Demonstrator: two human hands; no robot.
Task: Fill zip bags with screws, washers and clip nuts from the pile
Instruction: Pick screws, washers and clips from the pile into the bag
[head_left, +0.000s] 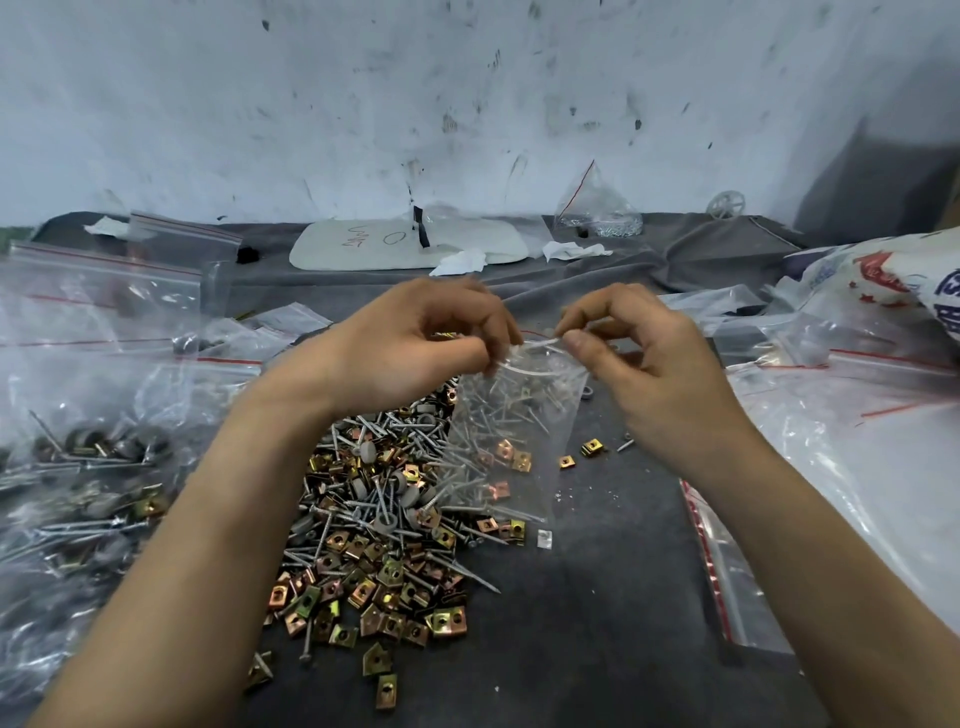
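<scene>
A small clear zip bag (506, 441) hangs upright over the grey cloth, holding screws and a few gold clip nuts. My left hand (415, 343) pinches the left end of its top strip. My right hand (639, 348) pinches the right end between thumb and forefinger. Below the bag lies the pile (379, 525) of screws, grey washers and gold clip nuts. A few loose clip nuts (592, 448) lie to the right of the bag.
Filled zip bags (88, 467) are heaped on the left. Empty zip bags (841, 415) with red strips lie stacked on the right, under a printed sack (883, 275). A white tray (405, 244) and a bag of screws (597, 213) stand by the wall.
</scene>
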